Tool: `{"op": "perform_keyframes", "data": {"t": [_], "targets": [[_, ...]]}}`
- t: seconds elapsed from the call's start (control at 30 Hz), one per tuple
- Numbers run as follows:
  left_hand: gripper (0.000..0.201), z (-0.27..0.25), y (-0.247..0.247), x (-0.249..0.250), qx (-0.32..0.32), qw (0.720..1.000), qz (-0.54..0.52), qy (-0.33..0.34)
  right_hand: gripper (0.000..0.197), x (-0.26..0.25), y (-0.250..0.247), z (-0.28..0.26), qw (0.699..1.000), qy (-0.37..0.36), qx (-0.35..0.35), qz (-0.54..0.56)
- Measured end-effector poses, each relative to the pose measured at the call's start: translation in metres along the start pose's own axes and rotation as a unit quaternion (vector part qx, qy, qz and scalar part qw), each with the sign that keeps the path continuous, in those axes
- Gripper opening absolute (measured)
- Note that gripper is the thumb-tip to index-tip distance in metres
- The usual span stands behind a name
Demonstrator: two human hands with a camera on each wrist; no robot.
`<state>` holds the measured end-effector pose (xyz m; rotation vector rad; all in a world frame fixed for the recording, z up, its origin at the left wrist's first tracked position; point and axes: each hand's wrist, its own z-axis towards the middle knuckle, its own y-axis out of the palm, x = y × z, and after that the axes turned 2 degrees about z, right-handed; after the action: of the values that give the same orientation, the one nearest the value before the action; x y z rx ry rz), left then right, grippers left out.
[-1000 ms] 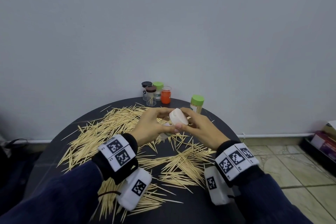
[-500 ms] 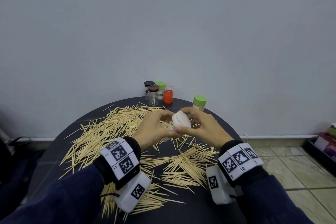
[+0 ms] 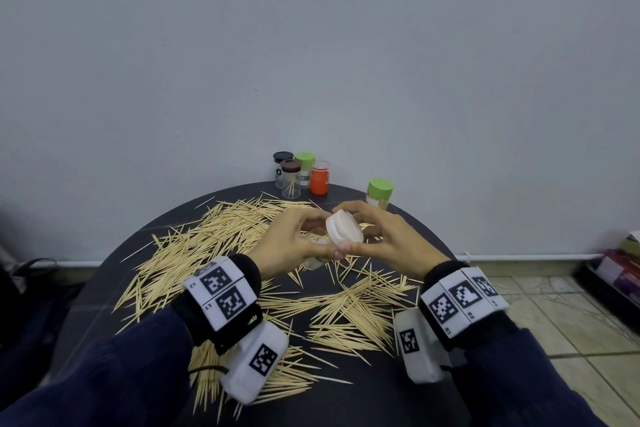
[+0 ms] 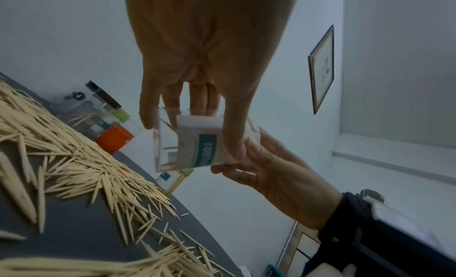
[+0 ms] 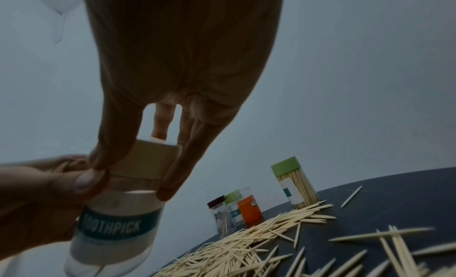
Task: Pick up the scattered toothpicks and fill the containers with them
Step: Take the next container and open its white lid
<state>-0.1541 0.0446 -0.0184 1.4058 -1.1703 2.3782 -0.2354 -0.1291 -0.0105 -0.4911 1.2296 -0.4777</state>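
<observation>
**Jar held off the worktop, cap under the right hand**

Worktop [image 3: 408, 388]: dark, round, strewn with toothpicks [image 3: 207, 239], thickest on the left, so most of the task remains, by my estimate.

Five jars [image 3: 301, 177] stand at the far edge, clear of the picking area; the green-capped one [image 3: 379, 193], apart on the right, looks full.

Left hand [image 3: 287, 246] wraps the clear labelled jar [image 5: 116, 222] above the worktop, tilted, steadying it.

Right hand [image 3: 388, 239] pinches the white cap [image 3: 344, 230] between thumb and fingers. Probably unscrewing it; whether the cap is seated or free, I cannot tell.

Jar appears nearly empty.
</observation>
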Motion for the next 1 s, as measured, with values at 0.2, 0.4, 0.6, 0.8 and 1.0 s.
{"op": "perform_keyframes", "data": {"t": [0.2,0.4,0.6,0.8,1.0], "targets": [[0.053,-0.003,0.002,0.002,-0.012,1.000,0.005,0.018,0.050,-0.002,-0.001,-0.003,1.000,0.009,-0.011,-0.003],[0.054,-0.005,0.004,0.003,0.022,0.998,0.045,0.041,0.047,-0.006,0.002,-0.004,0.999,-0.003,0.023,-0.036],[0.053,-0.004,0.003,0.002,0.030,0.997,0.060,0.030,0.044,-0.007,0.003,-0.001,0.997,-0.018,0.038,-0.072],[0.052,-0.004,-0.002,0.002,0.029,0.997,0.062,0.034,0.048,-0.010,0.002,0.001,0.998,-0.032,0.031,-0.046],[0.055,-0.005,-0.002,0.000,0.047,0.996,0.075,0.032,0.049,-0.011,0.005,0.002,0.996,-0.040,0.056,-0.054]]}}
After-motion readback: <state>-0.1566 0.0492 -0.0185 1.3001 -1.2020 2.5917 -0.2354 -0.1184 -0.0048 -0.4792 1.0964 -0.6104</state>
